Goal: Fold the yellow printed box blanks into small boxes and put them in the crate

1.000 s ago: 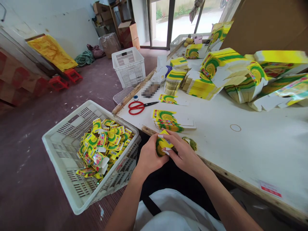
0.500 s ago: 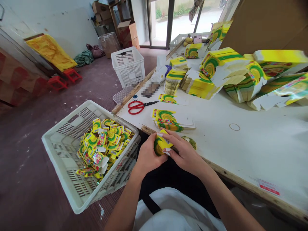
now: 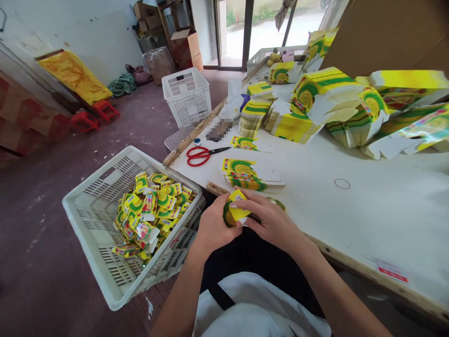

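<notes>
Between my hands, at the table's near edge, is a small yellow and green cardboard box (image 3: 238, 206). My left hand (image 3: 214, 229) grips its left side, the thumb along the lower edge. From the right, my right hand (image 3: 266, 217) holds it with fingers over the top flap and thumb below. A pile of flat printed cartons (image 3: 242, 174) lies on the table just beyond. Partly behind my right hand is a round green and yellow item (image 3: 277, 203), its kind unclear. To my left, a white plastic crate (image 3: 87, 224) contains many small yellow boxes (image 3: 149, 203).
Red-handled scissors (image 3: 198, 156) lie near the table's left edge, beside a blurred-out object (image 3: 219, 130). Stacks of flat cartons (image 3: 298, 124) stand toward the back of the white table (image 3: 351, 206). A rubber band (image 3: 342, 184) lies right of centre. Another white crate (image 3: 186, 96) stands on the floor.
The box's yellow flap has turned slightly and faces up more. My right fingers have shifted across it, while my left hand keeps its grip.
</notes>
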Demonstrator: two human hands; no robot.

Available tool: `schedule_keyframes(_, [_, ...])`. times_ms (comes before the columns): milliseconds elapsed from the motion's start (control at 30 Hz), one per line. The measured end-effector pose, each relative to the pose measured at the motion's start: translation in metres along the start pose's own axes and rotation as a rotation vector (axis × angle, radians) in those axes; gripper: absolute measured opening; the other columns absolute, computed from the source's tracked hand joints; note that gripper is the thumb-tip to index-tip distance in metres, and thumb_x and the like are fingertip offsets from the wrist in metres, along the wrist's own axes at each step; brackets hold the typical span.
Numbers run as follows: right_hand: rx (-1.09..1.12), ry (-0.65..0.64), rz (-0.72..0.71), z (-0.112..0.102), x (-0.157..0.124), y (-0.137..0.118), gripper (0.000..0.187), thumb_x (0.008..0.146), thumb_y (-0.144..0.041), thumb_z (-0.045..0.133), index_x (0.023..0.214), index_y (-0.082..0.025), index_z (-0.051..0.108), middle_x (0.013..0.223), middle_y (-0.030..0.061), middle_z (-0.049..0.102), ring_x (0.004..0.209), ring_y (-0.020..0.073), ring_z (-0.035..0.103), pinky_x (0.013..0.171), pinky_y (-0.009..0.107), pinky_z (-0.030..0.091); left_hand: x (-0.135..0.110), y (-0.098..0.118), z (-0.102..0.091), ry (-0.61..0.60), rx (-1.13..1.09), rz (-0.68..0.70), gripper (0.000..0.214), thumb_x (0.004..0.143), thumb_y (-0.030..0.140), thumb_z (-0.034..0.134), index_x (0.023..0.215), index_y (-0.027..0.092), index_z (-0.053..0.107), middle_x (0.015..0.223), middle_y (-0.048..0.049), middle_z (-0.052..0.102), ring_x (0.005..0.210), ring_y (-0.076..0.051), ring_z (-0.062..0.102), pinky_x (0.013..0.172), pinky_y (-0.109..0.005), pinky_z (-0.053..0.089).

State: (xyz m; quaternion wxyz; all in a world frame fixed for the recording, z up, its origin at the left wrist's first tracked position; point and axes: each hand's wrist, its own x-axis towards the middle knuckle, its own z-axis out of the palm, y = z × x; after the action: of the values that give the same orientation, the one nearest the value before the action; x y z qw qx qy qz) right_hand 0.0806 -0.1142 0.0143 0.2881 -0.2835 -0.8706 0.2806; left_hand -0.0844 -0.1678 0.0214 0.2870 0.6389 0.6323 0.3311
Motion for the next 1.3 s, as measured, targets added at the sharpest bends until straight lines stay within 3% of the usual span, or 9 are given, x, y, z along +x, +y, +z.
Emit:
schedule_keyframes(267, [-0.105,0.019,-0.116,-0.007,0.002,0.005,0.018,0.085,-0.010,0.054,0.091,-0.021,0.067,0.128,0.0152,0.064,0.117,0.0278,0.062,0.094,0.044,0.053,0.002,0.001,-0.003,-0.063,0.083,-0.011,0.062,0.065,0.023,0.069,0.124,0.012,0.052,0.124,-0.0147,0.064,0.112,-0.031,0.062,0.097,-0.045,0.049])
schedule_keyframes(433, [-0.060,0.008,-0.084,-0.001,-0.004,0.005,0.027,0.082,-0.007,0.056,0.102,-0.020,0.067,0.137,0.0182,0.056,0.121,0.0284,0.060,0.094,0.044,0.054,0.003,-0.001,-0.004,-0.035,0.112,0.031,0.063,0.063,0.018,0.069,0.123,0.013,0.051,0.124,-0.0151,0.063,0.115,-0.031,0.060,0.099,-0.045,0.049])
schedule_keyframes(633, [0.020,0.243,-0.041,0.007,-0.006,0.008,0.025,0.087,-0.013,0.055,0.105,-0.023,0.069,0.128,0.0130,0.064,0.114,0.0232,0.065,0.090,0.034,0.056,0.004,-0.005,0.001,0.140,0.145,0.112,0.060,0.072,0.026,0.071,0.125,0.014,0.047,0.120,-0.0155,0.061,0.112,-0.031,0.059,0.097,-0.049,0.048])
schedule_keyframes(733, [0.031,0.316,0.012,0.010,-0.007,0.008,0.033,0.087,-0.015,0.055,0.116,-0.028,0.065,0.129,0.0086,0.064,0.115,0.0231,0.065,0.092,0.035,0.056,0.003,-0.007,0.006,0.158,0.183,0.112,0.060,0.075,0.031,0.071,0.126,0.014,0.045,0.119,-0.0162,0.060,0.112,-0.032,0.059,0.096,-0.050,0.049])
schedule_keyframes(933, [0.067,0.251,0.104,0.010,-0.008,0.007,0.065,0.086,-0.015,0.054,0.147,-0.028,0.036,0.136,0.0080,0.059,0.123,0.0249,0.059,0.096,0.039,0.054,0.000,-0.006,0.008,0.125,0.186,0.059,0.055,0.073,0.021,0.068,0.123,0.014,0.046,0.117,-0.0149,0.062,0.108,-0.031,0.061,0.093,-0.047,0.050])
schedule_keyframes(1033, [0.136,0.185,0.139,0.009,-0.007,0.008,0.067,0.083,-0.025,0.061,0.146,-0.021,0.038,0.136,0.0126,0.059,0.119,0.0286,0.061,0.094,0.041,0.054,-0.001,-0.004,0.007,0.068,0.126,0.033,0.056,0.069,0.017,0.068,0.121,0.016,0.047,0.119,-0.0132,0.062,0.108,-0.029,0.061,0.093,-0.045,0.050])
schedule_keyframes(1133, [0.177,0.221,0.181,0.013,-0.005,0.007,0.057,0.085,-0.024,0.057,0.140,-0.018,0.045,0.129,0.0131,0.064,0.113,0.0278,0.065,0.091,0.040,0.056,-0.003,-0.002,0.012,0.023,0.083,-0.019,0.055,0.070,0.024,0.071,0.119,0.018,0.047,0.116,-0.0123,0.063,0.105,-0.030,0.063,0.090,-0.046,0.051])
schedule_keyframes(1233, [0.140,0.262,0.191,0.021,-0.001,0.002,0.050,0.086,-0.018,0.050,0.135,-0.019,0.050,0.126,0.0119,0.066,0.113,0.0264,0.065,0.092,0.039,0.056,-0.004,-0.004,0.018,0.051,0.086,-0.078,0.053,0.070,0.027,0.072,0.117,0.019,0.048,0.107,-0.0105,0.066,0.096,-0.030,0.065,0.084,-0.046,0.052])
schedule_keyframes(1300, [0.148,0.203,0.176,0.022,0.002,-0.001,0.050,0.086,-0.019,0.050,0.137,-0.019,0.048,0.126,0.0128,0.066,0.111,0.0269,0.066,0.090,0.040,0.056,-0.004,-0.010,0.013,0.072,0.043,-0.087,0.048,0.070,0.024,0.069,0.113,0.019,0.050,0.102,-0.0088,0.067,0.092,-0.028,0.066,0.081,-0.043,0.053])
